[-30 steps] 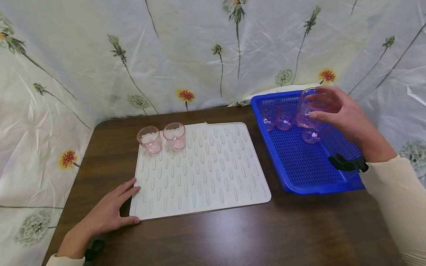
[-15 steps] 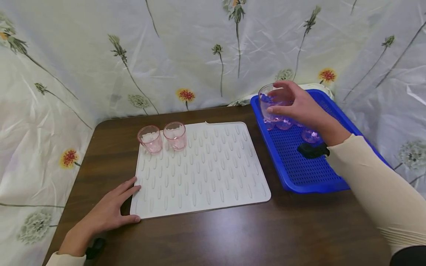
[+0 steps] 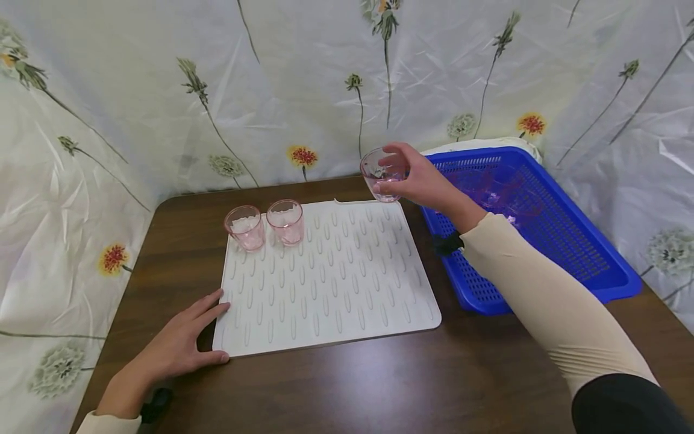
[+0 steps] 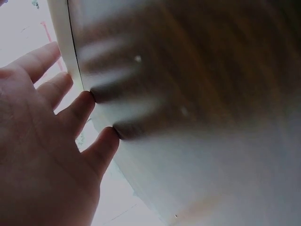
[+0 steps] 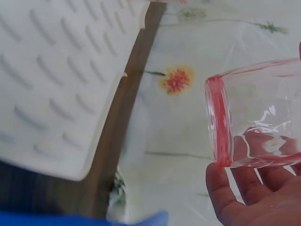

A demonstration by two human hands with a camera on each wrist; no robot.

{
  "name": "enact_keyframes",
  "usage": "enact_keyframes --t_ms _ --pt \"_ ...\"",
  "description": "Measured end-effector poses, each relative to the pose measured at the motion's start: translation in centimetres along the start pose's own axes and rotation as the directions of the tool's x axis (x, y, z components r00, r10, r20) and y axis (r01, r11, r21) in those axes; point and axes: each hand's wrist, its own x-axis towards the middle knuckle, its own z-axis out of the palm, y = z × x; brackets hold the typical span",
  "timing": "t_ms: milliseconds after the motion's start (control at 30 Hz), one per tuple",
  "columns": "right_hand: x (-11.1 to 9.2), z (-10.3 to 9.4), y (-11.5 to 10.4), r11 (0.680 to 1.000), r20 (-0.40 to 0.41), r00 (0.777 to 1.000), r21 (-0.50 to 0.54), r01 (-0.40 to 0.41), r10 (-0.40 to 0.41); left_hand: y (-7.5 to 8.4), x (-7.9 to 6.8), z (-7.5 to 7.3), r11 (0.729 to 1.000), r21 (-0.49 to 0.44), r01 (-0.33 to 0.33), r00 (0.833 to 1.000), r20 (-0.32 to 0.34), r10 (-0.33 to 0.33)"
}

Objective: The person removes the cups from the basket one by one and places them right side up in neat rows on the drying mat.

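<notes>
My right hand point(image 3: 425, 184) holds a clear pink drinking glass point(image 3: 374, 175) above the far right corner of the white ridged mat point(image 3: 336, 289), with thumb and fingers round its side. The right wrist view shows the thick pink base of this glass point(image 5: 220, 122) and the fingers point(image 5: 221, 188) along it. Two similar glasses, a left one point(image 3: 246, 232) and a right one point(image 3: 286, 226), stand mouth up side by side at the mat's far left corner. Spread and holding nothing, my left hand point(image 3: 173, 346) touches the mat's left edge with its fingertips and thumb.
A blue perforated basket point(image 3: 612, 289) stands right of the mat. Pink glasses point(image 3: 509, 208) inside it are partly hidden by my right forearm. A flowered plastic sheet point(image 3: 303, 90) hangs behind the brown table point(image 3: 358, 386).
My right hand has carried the glass leftward, from over the basket to above the mat's far right corner. My left hand and the two glasses on the mat have stayed put.
</notes>
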Motion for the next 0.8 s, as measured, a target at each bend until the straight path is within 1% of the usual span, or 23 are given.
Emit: enact_keyframes --t_ms 100,233,333,433,533,600,667,800 --pt "0.9 1.3 0.1 1.0 0.003 1.0 0.013 -0.005 0.005 0.1 0.0 0.1 1.0 -0.003 0.0 1.0 0.004 0.0" --pt "1.6 3.0 0.1 0.999 0.014 1.0 0.047 -0.025 0.024 0.2 0.1 0.1 1.0 -0.003 -0.009 1.0 0.003 0.009" --pt "1.9 4.2 0.2 0.996 -0.001 0.999 0.08 -0.034 0.034 0.2 0.2 0.2 1.0 -0.004 -0.006 1.0 0.005 0.006" --pt "2.2 5.4 0.3 0.992 -0.029 0.998 0.108 -0.059 0.063 0.2 0.2 0.2 1.0 -0.006 -0.006 1.0 0.008 0.006" --pt "2.4 6.7 0.3 0.986 -0.038 0.993 0.13 -0.102 0.108 0.1 0.3 0.1 1.0 -0.005 -0.02 1.0 0.002 0.02" --pt "2.6 7.5 0.1 0.983 -0.038 0.992 0.142 -0.114 0.121 0.1 0.2 0.1 1.0 0.001 -0.027 1.0 -0.01 0.027" --pt "2.8 8.3 0.0 0.98 -0.04 0.992 0.161 -0.114 0.122 0.1 0.1 0.1 0.999 0.006 -0.035 0.999 -0.019 0.035" --pt "3.1 9.8 0.0 0.973 -0.071 0.991 0.208 -0.101 0.118 0.2 0.0 0.0 1.0 0.004 -0.014 1.0 -0.011 0.014"
